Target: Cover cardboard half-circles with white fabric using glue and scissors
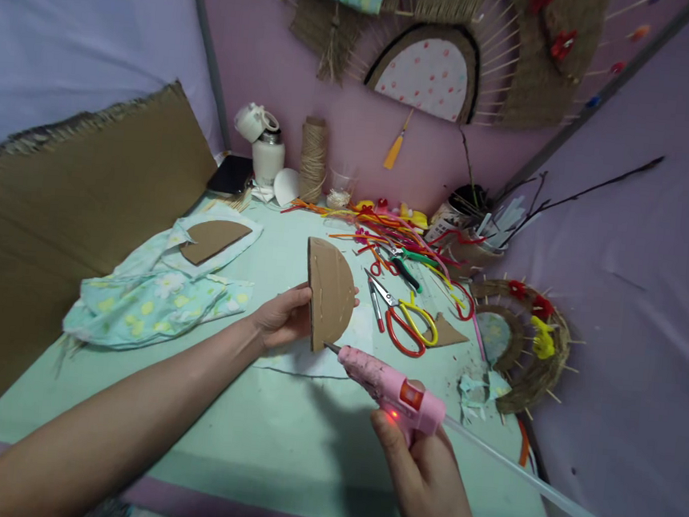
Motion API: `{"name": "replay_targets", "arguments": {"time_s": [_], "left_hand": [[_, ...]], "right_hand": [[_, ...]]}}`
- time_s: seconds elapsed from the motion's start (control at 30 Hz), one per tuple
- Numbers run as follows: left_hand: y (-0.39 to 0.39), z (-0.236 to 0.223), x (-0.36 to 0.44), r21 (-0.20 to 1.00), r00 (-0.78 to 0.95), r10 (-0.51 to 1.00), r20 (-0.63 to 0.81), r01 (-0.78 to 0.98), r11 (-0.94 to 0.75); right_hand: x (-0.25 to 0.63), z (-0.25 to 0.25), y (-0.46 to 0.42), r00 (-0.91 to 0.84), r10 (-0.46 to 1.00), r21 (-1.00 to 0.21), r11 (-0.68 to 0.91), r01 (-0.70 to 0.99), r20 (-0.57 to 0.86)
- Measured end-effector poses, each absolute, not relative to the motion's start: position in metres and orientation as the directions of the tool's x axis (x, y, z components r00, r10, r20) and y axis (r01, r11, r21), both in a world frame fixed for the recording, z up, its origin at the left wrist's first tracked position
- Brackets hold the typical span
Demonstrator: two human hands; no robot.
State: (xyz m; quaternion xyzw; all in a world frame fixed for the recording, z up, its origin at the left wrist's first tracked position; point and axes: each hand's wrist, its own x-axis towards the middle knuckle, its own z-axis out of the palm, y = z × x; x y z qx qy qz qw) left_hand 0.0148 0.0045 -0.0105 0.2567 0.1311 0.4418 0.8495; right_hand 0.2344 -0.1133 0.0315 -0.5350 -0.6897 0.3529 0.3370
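Note:
My left hand (286, 315) grips a half-round piece of cardboard (330, 289) from behind, its straight edge turned to the left. Thin pale lines, apparently glue, run over the face of the piece. In my right hand (423, 466) is a pink glue gun (393, 387) with a small red light lit. Its nozzle meets the lower corner of the cardboard, and a long clear glue stick (542, 481) trails out of its back. Beneath the cardboard lies a pale sheet of fabric (347, 363).
Right of my hands lie scissors (408, 320), a pen (376, 305), green-handled pliers (407, 268) and pipe cleaners (395, 232). Patterned cloth (160, 295) with another cardboard half-circle (216, 241) is on the left. A twine spool (313, 159) stands behind; a round woven wreath (545, 348) sits right.

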Motion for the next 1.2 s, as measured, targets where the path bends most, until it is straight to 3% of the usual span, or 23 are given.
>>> {"name": "replay_targets", "arguments": {"time_s": [0.2,0.57,0.73,0.83,0.93,1.03,1.1,1.2], "left_hand": [[0.004,-0.01,0.015,0.561,0.564,0.826,-0.011,-0.68,0.472],[0.005,-0.007,0.013,0.579,0.546,0.838,0.012,-0.687,0.439],[0.007,0.005,0.005,0.706,0.526,0.851,0.016,-0.609,0.363],[0.006,0.02,-0.004,0.892,0.496,0.868,0.029,-0.405,0.202],[-0.001,0.029,-0.01,0.994,0.462,0.886,-0.021,0.107,-0.032],[-0.01,0.027,-0.005,0.794,0.381,0.924,-0.031,0.572,-0.209],[-0.016,0.022,0.001,0.651,0.369,0.929,-0.017,0.709,-0.27],[-0.019,0.015,0.009,0.544,0.384,0.923,-0.008,0.776,-0.318]], "right_hand": [[0.235,0.03,-0.112,-0.207,0.976,-0.83,0.166,0.532,0.063],[0.248,0.023,-0.108,-0.035,0.989,-0.743,0.133,0.656,0.146],[0.257,0.025,-0.109,0.01,0.988,-0.72,0.107,0.686,0.157],[0.266,0.023,-0.111,0.069,0.984,-0.707,0.067,0.704,0.161],[0.275,0.019,-0.111,0.148,0.977,-0.698,0.002,0.716,0.155],[0.279,0.017,-0.108,0.127,0.981,-0.732,0.02,0.681,0.145],[0.28,0.018,-0.106,0.077,0.987,-0.766,0.059,0.64,0.141],[0.278,0.02,-0.104,0.068,0.989,-0.791,0.066,0.608,0.134]]}}
